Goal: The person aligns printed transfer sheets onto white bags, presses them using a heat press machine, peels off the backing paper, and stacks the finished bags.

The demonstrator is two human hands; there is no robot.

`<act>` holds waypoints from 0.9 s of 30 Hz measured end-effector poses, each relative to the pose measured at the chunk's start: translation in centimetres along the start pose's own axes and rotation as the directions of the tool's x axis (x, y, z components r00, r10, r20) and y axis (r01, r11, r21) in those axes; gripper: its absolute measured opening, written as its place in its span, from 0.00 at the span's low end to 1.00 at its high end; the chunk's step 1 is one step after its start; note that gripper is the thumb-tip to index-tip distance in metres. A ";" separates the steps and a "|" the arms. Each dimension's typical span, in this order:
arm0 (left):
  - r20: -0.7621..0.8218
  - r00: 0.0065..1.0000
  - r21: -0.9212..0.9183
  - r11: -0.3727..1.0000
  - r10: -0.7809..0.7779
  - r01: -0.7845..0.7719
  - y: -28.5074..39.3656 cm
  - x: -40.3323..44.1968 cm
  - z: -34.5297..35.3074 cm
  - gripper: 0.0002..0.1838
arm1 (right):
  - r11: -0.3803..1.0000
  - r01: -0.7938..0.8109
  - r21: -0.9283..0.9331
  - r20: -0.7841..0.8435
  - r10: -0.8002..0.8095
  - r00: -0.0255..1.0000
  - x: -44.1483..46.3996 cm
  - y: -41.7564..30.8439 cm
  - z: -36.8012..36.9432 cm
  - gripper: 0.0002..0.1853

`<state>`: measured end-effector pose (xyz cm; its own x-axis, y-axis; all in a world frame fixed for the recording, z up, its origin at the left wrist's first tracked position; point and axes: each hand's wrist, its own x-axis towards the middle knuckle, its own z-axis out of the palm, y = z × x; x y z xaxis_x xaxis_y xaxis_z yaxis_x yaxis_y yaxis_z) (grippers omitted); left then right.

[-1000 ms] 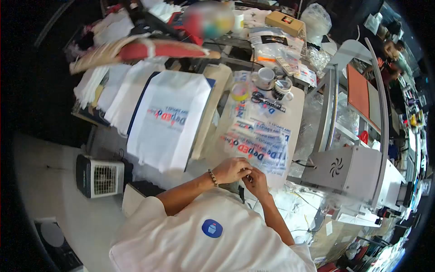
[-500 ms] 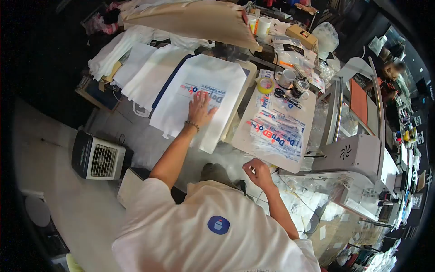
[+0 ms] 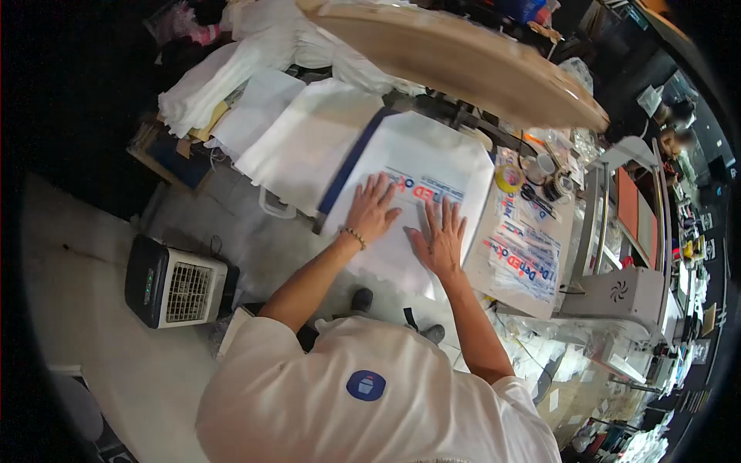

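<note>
Half a second ago only the left hand (image 3: 372, 208) rests on the white printed piece (image 3: 432, 139), with the right hand (image 3: 444, 241) off it; now both lie there palm down, fingers spread, neither gripping anything; this reads as the piece being steadied or smoothed by two hands at once rather than one. The piece lies on a navy board (image 3: 356, 160), whose left edge shows as a dark strip beside it; its long axis runs away from the person, from the board's near edge to its far edge, the far end leaning rightward; the red and blue print (image 3: 451, 190) crosses that axis, and which way its letters stand is hard to tell beneath the fingers. The left hand covers the print's left end; the right hand's fingertips reach its lower side; both hands point towards the far edge. To the right, a beige board (image 3: 509, 295) carries printed plastic sheets (image 3: 525, 262) towards its near edge, with a tape roll (image 3: 509, 177) and scissors (image 3: 538, 200) nearer its far edge.
</note>
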<state>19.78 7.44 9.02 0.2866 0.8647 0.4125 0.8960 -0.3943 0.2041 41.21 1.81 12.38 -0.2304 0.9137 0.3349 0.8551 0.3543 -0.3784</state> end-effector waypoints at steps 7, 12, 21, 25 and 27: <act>-0.002 1.000 -0.115 0.993 0.014 -0.014 -0.7 -0.6 -0.7 0.34 | 0.973 -0.091 -0.212 0.054 0.104 0.993 0.6 -1.0 2.4 0.35; -0.030 1.000 -0.152 0.988 0.002 -0.006 -0.9 -0.8 -0.6 0.33 | 0.966 -0.084 -0.245 0.054 0.100 0.994 0.7 -1.4 2.3 0.35; -0.159 0.987 -0.473 0.879 -0.021 -0.058 -7.2 0.0 -3.2 0.17 | 0.967 -0.104 -0.233 0.031 0.115 0.993 0.0 -0.9 2.6 0.36; -0.295 0.893 -0.273 0.926 -0.340 0.262 -12.3 1.1 -6.1 0.21 | 0.969 -0.089 -0.232 -0.005 0.090 0.996 0.2 -1.0 2.4 0.36; -0.323 0.887 -0.311 0.922 -0.330 0.230 -13.5 1.6 -7.9 0.22 | 0.965 -0.099 -0.242 0.005 0.103 0.995 0.3 -1.0 2.6 0.35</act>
<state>5.49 11.70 13.95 -0.1507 0.7968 0.5851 0.7869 -0.2616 0.5589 39.04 2.23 10.64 -0.1434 0.9464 0.2895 0.9606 0.2035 -0.1891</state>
